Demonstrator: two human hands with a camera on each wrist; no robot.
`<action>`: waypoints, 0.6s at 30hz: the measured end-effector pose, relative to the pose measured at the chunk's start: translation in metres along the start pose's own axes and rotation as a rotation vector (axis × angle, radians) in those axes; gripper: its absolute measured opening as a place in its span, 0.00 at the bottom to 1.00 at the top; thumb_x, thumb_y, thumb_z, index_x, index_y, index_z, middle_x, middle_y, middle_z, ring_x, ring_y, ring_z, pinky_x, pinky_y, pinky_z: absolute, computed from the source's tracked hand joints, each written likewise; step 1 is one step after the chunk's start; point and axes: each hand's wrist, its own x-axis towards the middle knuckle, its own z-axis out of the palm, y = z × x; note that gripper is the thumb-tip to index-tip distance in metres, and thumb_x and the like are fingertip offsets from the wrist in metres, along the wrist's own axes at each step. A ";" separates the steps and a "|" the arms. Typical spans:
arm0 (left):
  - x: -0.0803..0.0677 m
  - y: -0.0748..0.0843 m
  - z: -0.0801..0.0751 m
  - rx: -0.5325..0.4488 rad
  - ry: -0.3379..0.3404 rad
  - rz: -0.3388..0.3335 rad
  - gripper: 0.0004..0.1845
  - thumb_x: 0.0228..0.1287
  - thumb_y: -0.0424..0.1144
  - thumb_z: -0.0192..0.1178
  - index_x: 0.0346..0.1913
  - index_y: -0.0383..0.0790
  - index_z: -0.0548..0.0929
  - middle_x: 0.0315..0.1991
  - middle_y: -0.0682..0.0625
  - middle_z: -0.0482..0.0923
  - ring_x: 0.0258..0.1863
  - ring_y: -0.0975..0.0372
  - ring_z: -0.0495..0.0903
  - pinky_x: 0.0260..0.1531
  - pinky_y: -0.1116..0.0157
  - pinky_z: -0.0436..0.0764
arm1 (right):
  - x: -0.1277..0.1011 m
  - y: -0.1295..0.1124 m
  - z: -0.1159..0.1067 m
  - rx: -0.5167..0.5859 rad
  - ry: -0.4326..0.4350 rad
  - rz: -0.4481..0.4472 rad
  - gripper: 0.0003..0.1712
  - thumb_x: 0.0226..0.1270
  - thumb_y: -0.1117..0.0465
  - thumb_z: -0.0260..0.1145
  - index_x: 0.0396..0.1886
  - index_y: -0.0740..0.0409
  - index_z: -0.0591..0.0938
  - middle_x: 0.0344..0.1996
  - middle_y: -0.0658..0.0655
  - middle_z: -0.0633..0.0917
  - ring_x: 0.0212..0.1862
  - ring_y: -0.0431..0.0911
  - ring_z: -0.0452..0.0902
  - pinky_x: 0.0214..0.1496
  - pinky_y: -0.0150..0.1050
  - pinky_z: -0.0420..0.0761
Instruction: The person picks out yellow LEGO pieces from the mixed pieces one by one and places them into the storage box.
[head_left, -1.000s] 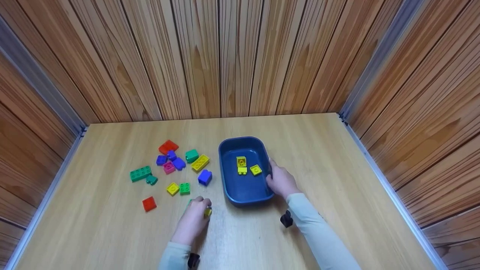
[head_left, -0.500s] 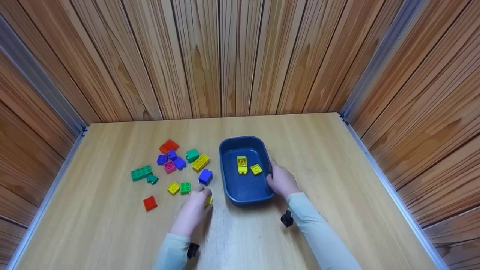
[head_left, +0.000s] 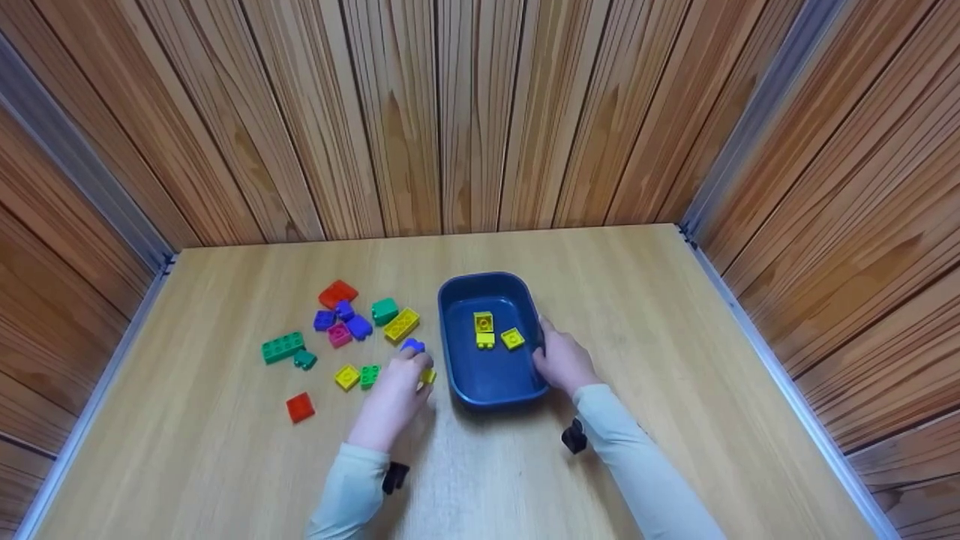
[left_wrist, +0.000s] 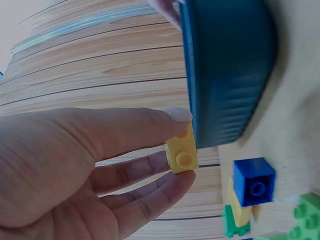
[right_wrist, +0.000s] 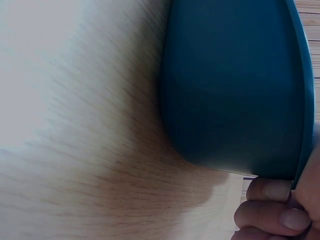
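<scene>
My left hand point(head_left: 394, 394) pinches a small yellow toy brick point(left_wrist: 183, 154) between thumb and fingers, just left of a blue plastic tub point(head_left: 484, 379). The brick's studs show in the left wrist view. On the tub's right side my right hand point(head_left: 564, 364) grips the rim, fingers curled beneath it in the right wrist view. Inside the tub lie a few yellow bricks point(head_left: 512, 339). A blue brick point(left_wrist: 254, 182) is on the table near the left hand and is partly hidden by it in the head view.
Left of the tub, loose bricks are scattered: a long yellow brick point(head_left: 402, 325), a light green brick point(head_left: 369, 376), a square yellow brick point(head_left: 346, 376), a long green brick point(head_left: 283, 348), a red brick point(head_left: 300, 407) and several others. Wood-patterned walls point(head_left: 412, 112) bound the table.
My left hand has moved away from me and slightly right with the yellow brick, now partly covering the blue brick. The right hand and tub have stayed in place.
</scene>
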 end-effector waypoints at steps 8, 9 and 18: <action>0.012 0.013 -0.008 0.025 0.052 0.059 0.15 0.58 0.31 0.67 0.49 0.37 0.82 0.43 0.44 0.78 0.43 0.54 0.77 0.46 0.58 0.81 | 0.001 -0.001 -0.001 0.011 -0.023 0.025 0.36 0.68 0.60 0.57 0.73 0.62 0.57 0.50 0.66 0.80 0.36 0.51 0.77 0.44 0.48 0.80; 0.014 0.015 -0.009 0.021 0.056 0.062 0.15 0.57 0.31 0.68 0.49 0.37 0.82 0.43 0.44 0.78 0.44 0.54 0.77 0.46 0.58 0.80 | 0.001 -0.001 -0.001 0.015 -0.024 0.029 0.36 0.68 0.60 0.57 0.73 0.61 0.57 0.50 0.66 0.80 0.37 0.51 0.77 0.45 0.48 0.80; 0.026 0.029 -0.012 0.010 0.066 0.085 0.14 0.56 0.30 0.68 0.47 0.39 0.82 0.44 0.45 0.78 0.43 0.56 0.78 0.47 0.60 0.80 | 0.000 0.000 0.000 -0.004 0.013 -0.010 0.35 0.67 0.61 0.57 0.72 0.63 0.61 0.48 0.68 0.81 0.36 0.52 0.79 0.44 0.50 0.80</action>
